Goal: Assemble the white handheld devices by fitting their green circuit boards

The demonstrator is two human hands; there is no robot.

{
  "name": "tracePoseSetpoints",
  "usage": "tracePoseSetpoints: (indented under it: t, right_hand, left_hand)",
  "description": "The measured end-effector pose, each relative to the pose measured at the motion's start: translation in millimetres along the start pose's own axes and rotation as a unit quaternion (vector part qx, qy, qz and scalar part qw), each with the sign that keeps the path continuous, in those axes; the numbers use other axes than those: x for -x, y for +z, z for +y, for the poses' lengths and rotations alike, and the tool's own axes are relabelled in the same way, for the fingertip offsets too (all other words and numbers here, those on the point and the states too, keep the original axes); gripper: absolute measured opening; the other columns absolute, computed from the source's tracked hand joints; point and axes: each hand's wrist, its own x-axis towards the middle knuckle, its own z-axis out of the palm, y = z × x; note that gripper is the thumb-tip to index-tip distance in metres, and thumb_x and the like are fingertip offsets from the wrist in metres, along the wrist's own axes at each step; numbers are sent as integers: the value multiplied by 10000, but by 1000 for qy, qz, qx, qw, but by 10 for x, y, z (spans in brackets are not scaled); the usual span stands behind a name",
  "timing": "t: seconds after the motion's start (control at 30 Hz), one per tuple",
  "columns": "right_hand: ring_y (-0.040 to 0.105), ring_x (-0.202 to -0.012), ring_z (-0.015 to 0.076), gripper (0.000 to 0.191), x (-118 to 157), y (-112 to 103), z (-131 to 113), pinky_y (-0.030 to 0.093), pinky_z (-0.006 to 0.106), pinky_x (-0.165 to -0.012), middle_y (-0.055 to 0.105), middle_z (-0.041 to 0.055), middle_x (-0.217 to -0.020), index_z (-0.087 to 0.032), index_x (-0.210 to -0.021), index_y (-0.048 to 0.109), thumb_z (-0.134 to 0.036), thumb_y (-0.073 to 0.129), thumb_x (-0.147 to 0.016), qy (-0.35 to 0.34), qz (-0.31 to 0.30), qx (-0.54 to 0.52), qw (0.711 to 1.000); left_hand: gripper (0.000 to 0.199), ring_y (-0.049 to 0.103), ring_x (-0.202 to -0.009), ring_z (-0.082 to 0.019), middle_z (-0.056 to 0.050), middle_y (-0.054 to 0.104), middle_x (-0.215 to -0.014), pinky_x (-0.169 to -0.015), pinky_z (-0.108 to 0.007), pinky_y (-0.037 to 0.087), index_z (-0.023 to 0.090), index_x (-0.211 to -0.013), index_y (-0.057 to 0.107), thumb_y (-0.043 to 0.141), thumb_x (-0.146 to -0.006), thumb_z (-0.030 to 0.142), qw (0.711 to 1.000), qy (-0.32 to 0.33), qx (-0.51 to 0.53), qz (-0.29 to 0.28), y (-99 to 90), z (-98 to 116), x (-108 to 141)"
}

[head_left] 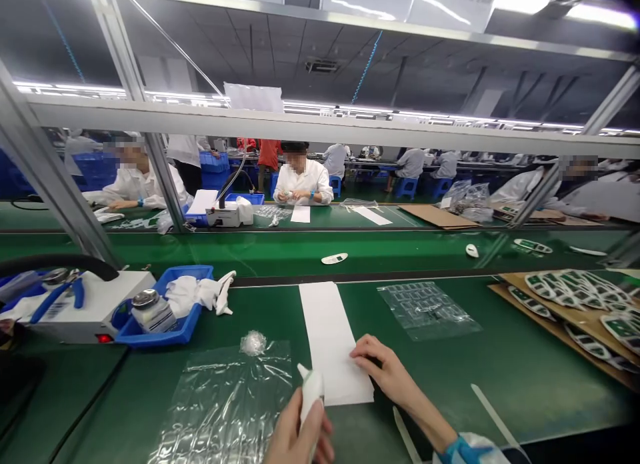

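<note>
My left hand (300,432), low in the middle, is closed around a white plastic housing (313,387) with a narrow pointed end facing up and away. My fingers hide its lower part. My right hand (383,367) is at the right edge of a long white paper strip (327,331) lying on the green bench. Its thumb and forefinger tips come close together there; whatever they pinch, if anything, is too small to make out. Left of my hands lies a clear plastic sheet (230,404), with a crumpled clear wad (253,343) at its top edge.
A blue tray (187,327) holds a glass jar (153,309) and white cloths. Beside it stands a white box (100,304) with blue-handled pliers. A clear bag (427,307) lies right of the paper; cardboard (505,297) carries several white-and-green parts. Co-workers sit beyond the green belt (270,254).
</note>
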Motion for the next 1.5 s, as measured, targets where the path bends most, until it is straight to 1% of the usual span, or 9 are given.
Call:
tracePoseSetpoints:
  t: [0.1,0.2,0.5,0.6,0.73,0.83,0.97,1.2,1.5]
  right_hand:
    - [520,-837,229,152,-113,-192,204,359,366,-813,578,45,-824,-221,-752,732,-295,621,-824,5,-36,91,995]
    - [514,-871,225,125,-110,-190,275,330,385,-864,563,30,-843,-230,-752,711,-251,607,-819,15,-61,126,990]
    - [481,-846,203,89,-123,-158,283,312,361,-830,532,-2,-800,-205,-706,590,-153,562,-771,32,-52,132,989]
    - [454,-737,176,164,-118,-162,242,334,306,-714,492,-11,-741,-197,-673,539,-269,569,-817,20,-5,51,999]
    - [403,-613,142,256,-75,-50,-84,323,269,-592,441,-34,-640,-198,-689,526,-401,605,-823,42,42,-85,995]
    - [415,-590,128,235,-35,183,-467,334,259,-571,461,-31,-635,-187,-700,546,-368,621,-828,46,-16,-123,991]
    - [464,-593,122,190,-41,536,-823,371,251,-578,503,-22,-672,-184,-701,537,-281,585,-857,40,-95,-160,982]
    - [482,-567,96,164,-137,856,-814,395,228,-537,466,-29,-741,-186,-748,524,-244,512,-901,12,-106,-113,988]
    - [475,-499,84,167,-126,956,-815,386,220,-485,456,-48,-683,-186,-746,505,-270,532,-888,32,-122,-155,980]
  left_hand:
    - [588,657,-705,-237,-96,653,-739,-647,-319,540,123,-856,666,718,-615,656,1000,18,11,-6,204,53,-288]
    - [567,661,-847,-269,-106,670,-783,-810,-362,526,123,-806,659,750,-588,639,999,24,25,14,276,23,-475]
    - [549,650,-887,-266,-97,680,-800,-877,-381,504,119,-861,665,719,-648,622,999,37,-1,11,239,-98,-511]
    - [547,641,-841,-233,-75,656,-756,-838,-334,507,120,-823,665,708,-648,637,999,44,-4,12,257,-85,-515]
    - [584,563,-502,-138,-30,603,-624,-489,-244,450,131,-762,633,581,-710,710,999,37,6,0,253,1,-485]
    - [665,411,-347,-83,-6,540,-489,-353,-204,303,136,-660,598,406,-772,762,998,6,42,-42,223,109,-405]
    - [707,381,-306,-83,-1,476,-353,-333,-187,259,139,-610,582,340,-780,781,997,-16,66,-44,146,184,-287]
    - [674,379,-276,-79,0,492,-339,-303,-172,253,142,-663,573,353,-786,768,996,-9,86,-25,-51,79,-238]
    - [695,375,-268,-69,6,478,-340,-296,-160,254,137,-654,577,347,-775,781,995,-23,89,-34,-150,62,-198]
